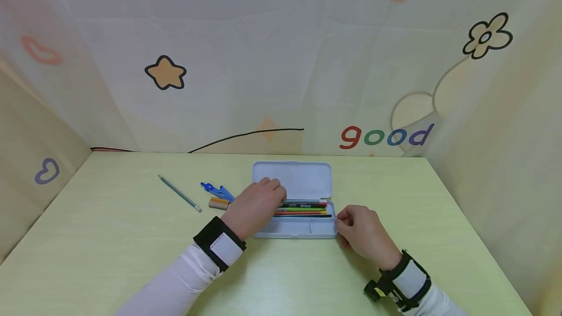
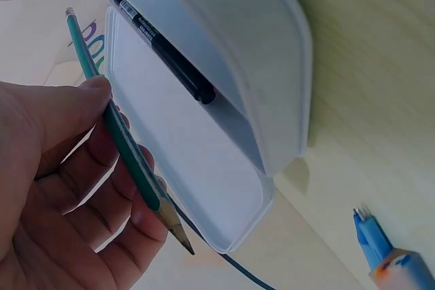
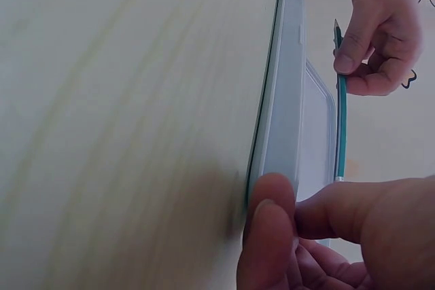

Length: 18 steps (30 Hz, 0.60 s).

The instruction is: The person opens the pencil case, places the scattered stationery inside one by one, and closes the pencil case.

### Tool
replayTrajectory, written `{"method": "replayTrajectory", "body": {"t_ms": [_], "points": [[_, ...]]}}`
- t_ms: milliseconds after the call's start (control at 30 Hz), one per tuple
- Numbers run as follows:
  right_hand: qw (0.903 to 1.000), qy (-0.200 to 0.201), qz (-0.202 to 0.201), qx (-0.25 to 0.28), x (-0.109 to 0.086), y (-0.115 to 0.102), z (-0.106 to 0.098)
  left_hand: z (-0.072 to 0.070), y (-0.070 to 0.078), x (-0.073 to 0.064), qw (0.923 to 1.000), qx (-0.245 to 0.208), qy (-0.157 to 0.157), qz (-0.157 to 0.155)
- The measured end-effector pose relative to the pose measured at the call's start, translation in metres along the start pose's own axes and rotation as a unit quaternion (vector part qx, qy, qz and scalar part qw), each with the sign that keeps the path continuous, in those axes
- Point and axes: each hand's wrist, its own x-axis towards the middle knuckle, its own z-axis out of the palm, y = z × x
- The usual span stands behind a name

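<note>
My left hand (image 1: 255, 207) is over the left side of an open white pencil case (image 1: 281, 228). Between thumb and fingers it pinches a green pencil (image 2: 129, 154), its sharpened tip toward the case's left end. In the right wrist view this pencil (image 3: 341, 120) runs along above the case. Several pencils (image 1: 303, 211) and a black pen (image 2: 163, 47) lie in the case's back compartment, partly hidden behind my left hand. My right hand (image 1: 366, 233) grips the case's right end, thumb and fingertips at its wall. The lid (image 1: 294, 179) is tipped back.
Left of the case a pencil (image 1: 180, 194) lies loose on the table (image 1: 110, 238). Nearer the case are a blue compass (image 1: 215, 190) and a small brown-orange block (image 1: 218, 203), partly behind my left hand. A printed cloth (image 1: 246, 87) hangs along the table's back edge.
</note>
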Motion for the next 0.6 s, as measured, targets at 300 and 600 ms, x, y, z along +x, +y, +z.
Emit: {"method": "replayTrajectory", "body": {"t_ms": [300,600], "points": [[1.0000,0.000,-0.002,-0.001,-0.0004,-0.0006,-0.0002,0.0068,0.0035,0.0039,0.9998,0.000,-0.018,-0.008],[1.0000,-0.001,0.003,-0.002,-0.0001,-0.0004,0.0000,0.0095,0.0064,0.0060,0.9998,0.001,-0.018,-0.008]]}}
